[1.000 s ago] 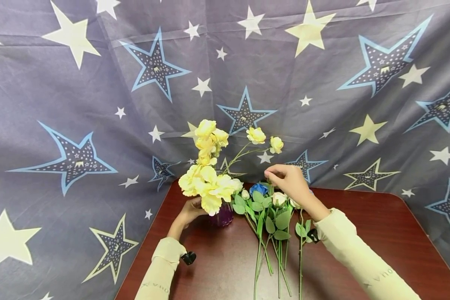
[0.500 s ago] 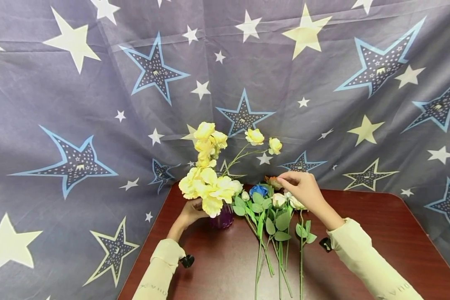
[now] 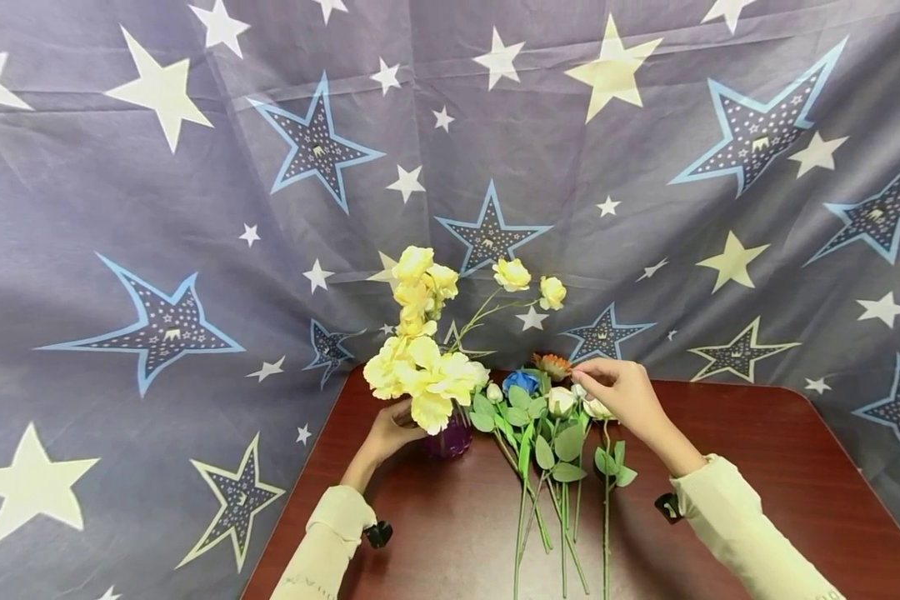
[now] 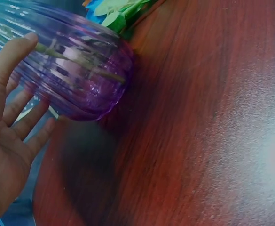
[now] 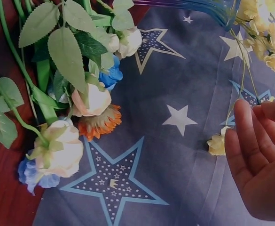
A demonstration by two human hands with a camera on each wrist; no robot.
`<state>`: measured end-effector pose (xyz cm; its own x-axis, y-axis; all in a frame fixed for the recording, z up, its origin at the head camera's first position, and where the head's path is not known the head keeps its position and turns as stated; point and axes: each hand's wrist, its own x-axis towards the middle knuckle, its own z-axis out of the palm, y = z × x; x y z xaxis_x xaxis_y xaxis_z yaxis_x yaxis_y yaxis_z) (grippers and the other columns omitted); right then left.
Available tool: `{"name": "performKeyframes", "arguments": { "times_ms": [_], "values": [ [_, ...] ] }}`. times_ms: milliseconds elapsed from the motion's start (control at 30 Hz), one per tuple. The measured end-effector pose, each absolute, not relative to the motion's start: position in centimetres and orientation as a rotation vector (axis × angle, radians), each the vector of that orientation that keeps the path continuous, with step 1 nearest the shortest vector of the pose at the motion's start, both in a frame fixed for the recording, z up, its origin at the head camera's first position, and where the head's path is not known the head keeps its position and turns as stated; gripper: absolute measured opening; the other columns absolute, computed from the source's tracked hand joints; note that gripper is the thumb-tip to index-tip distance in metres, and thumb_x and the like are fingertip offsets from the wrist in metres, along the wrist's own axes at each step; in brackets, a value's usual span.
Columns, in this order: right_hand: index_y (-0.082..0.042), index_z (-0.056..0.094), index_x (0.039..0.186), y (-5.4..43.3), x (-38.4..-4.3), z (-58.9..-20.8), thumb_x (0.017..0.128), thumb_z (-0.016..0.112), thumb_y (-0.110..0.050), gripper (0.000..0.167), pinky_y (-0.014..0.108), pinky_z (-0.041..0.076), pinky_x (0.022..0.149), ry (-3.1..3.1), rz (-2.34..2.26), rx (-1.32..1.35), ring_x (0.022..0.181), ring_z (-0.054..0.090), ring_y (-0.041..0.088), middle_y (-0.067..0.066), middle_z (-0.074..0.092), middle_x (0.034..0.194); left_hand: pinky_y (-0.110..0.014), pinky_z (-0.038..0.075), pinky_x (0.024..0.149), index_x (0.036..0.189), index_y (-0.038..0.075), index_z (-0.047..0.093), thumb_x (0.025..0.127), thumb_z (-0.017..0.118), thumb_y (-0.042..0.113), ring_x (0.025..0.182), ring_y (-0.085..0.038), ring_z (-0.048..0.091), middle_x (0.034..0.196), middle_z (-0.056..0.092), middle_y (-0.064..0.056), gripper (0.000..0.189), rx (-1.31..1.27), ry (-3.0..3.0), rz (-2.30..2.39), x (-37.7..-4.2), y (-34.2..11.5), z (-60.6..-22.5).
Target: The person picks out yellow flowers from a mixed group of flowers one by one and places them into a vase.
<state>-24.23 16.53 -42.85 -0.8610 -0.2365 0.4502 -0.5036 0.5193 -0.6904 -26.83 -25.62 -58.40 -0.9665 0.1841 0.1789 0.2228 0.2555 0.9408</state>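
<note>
A ribbed glass vase, purple at the base and bluish toward the top, stands on the table holding yellow flowers. My left hand grips its left side; the left wrist view shows the thumb across the glass and the fingers behind it. A stem is visible inside. My right hand hovers at the flower heads' right, fingertips drawn together with nothing visible in them. Close to those fingertips is an orange flower. Below lie a blue rose and a pale rose.
Long green stems and leaves spread over the red-brown table toward its front. Another pale rose lies at the pile's right side. A grey star-patterned cloth hangs behind the table.
My right hand has shifted right and slightly down, away from the yellow blooms, uncovering the orange flower. My left hand stays on the vase. The head view has shifted slightly.
</note>
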Motion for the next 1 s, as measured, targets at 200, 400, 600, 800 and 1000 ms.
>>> {"name": "performKeyframes", "arguments": {
  "times_ms": [200,400,600,800,1000],
  "values": [
    [-0.01,0.079,0.098,16.9,-23.9,-43.3,0.095,0.073,-0.012,0.008,0.019,0.047,0.047,-2.421,1.298,0.639,0.06,0.065,0.0,0.006,0.077,0.078,-0.047,0.054,0.105,0.146,0.003,0.054,0.085,0.077,-0.005,0.13,-0.041,0.059,0.142,0.06,-0.022,0.065,-0.34,-2.46,-1.835,-26.5,-25.1,-58.3],
    [-0.008,0.079,0.097,17.1,-23.7,-43.7,0.094,0.073,-0.011,0.007,0.018,0.045,0.045,-2.418,1.322,0.617,0.059,0.065,-0.001,0.009,0.079,0.083,-0.05,0.052,0.108,0.147,0.004,0.053,0.086,0.077,-0.004,0.131,-0.04,0.058,0.145,0.058,-0.02,0.067,-0.259,-2.448,-1.84,-26.0,-24.5,-58.2],
    [-0.008,0.079,0.097,17.3,-23.4,-44.2,0.095,0.073,-0.011,0.008,0.018,0.046,0.045,-2.428,1.364,0.6,0.059,0.066,-0.001,0.013,0.079,0.087,-0.051,0.053,0.106,0.147,0.001,0.053,0.088,0.075,-0.003,0.131,-0.044,0.057,0.145,0.057,-0.024,0.063,-0.154,-2.347,-1.858,-25.0,-23.9,-58.3],
    [-0.007,0.079,0.096,17.4,-23.3,-44.2,0.094,0.073,-0.01,0.007,0.019,0.048,0.046,-2.423,1.383,0.59,0.058,0.066,0.0,0.015,0.079,0.087,-0.018,0.055,0.091,0.137,-0.008,0.059,0.095,0.065,-0.003,0.122,-0.046,0.062,0.131,0.064,-0.032,0.043,0.006,-2.145,-1.789,-22.0,-22.9,-55.4],
    [-0.007,0.079,0.096,17.8,-23.1,-44.1,0.094,0.073,-0.01,0.007,0.019,0.046,0.045,-2.419,1.378,0.575,0.058,0.065,0.0,0.012,0.079,0.085,-0.006,0.05,0.084,0.126,-0.013,0.063,0.095,0.057,-0.008,0.103,-0.011,0.07,0.122,0.066,-0.037,0.032,0.237,-1.816,-1.71,-20.2,-21.8,-52.4]
  ]
}}
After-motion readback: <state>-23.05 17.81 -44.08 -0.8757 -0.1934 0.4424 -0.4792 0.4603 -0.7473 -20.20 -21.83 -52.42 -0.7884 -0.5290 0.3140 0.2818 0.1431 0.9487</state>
